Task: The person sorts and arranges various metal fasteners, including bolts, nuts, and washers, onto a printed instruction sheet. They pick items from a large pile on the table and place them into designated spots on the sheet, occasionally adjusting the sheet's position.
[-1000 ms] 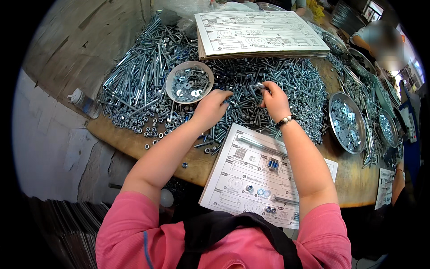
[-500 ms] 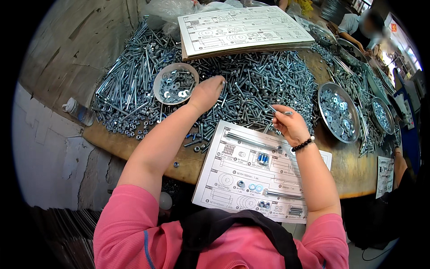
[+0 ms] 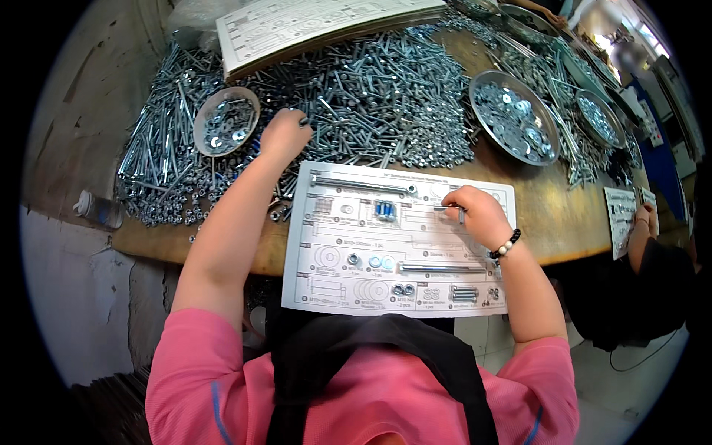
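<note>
Here, bottom row of my sheet (image 3: 343, 305): two nuts (image 3: 403, 289) side by side, then a bunch of short bolts (image 3: 465, 294), too tightly packed for a sure count, lying across, left to right.
Middle row: one nut (image 3: 353, 259), two washers (image 3: 380, 262), a long bolt (image 3: 445, 268) lying crosswise.
Right hand: my right hand (image 3: 483, 216) is over the sheet's upper right part, fingers pinched narrow around thin metal pieces (image 3: 461, 216), apparently two, one pointing left, the other toward me.
Lie of it: the bunch lies toward me from those right fingers, just past the long bolt; my right hand is the nearer one.
Top row: one clear pack (image 3: 386, 211) with blue bands, then one longer bolt (image 3: 360, 184), also crosswise.
Left hand: my left hand (image 3: 285, 137) is at the heap (image 3: 356, 111), beside one white bowl (image 3: 254, 101); its fingers are curled, but whether they grip anything I can't tell.
Farthest: one stack of printed boards (image 3: 319, 26).
</note>
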Motion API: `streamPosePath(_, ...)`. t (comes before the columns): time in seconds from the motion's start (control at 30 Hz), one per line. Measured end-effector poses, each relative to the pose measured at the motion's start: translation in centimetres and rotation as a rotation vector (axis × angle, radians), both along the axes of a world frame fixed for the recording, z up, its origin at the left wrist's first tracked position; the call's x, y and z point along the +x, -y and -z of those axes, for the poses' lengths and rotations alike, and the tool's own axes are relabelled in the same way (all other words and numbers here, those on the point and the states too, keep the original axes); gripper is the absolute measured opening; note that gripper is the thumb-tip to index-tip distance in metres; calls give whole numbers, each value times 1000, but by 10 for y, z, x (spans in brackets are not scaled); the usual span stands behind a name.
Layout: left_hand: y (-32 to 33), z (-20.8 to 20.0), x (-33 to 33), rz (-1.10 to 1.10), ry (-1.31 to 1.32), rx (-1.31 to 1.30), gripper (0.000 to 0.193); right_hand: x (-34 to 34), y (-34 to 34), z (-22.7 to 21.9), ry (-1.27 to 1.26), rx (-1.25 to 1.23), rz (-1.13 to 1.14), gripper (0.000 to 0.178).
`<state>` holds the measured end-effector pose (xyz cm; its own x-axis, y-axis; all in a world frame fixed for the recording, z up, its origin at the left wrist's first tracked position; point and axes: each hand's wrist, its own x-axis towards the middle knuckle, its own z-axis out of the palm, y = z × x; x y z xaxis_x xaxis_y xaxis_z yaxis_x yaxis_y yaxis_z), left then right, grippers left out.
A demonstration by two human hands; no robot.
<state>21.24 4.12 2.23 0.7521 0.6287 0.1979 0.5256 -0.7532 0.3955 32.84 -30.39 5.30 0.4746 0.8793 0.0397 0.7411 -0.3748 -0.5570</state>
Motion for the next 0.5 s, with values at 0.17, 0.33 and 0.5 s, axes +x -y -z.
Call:
streamPosePath(0.17,73,-35,-1,360,7,-88,24,-2,23,33,374,121,-12,7)
streamPosePath(0.33,159,-38,6,770,-274,135,16,-7,28,17,515,58,80,14)
streamPosePath(0.5,189,-25,11,985,-358,232,16,-5,24,1,231,-185,289,34)
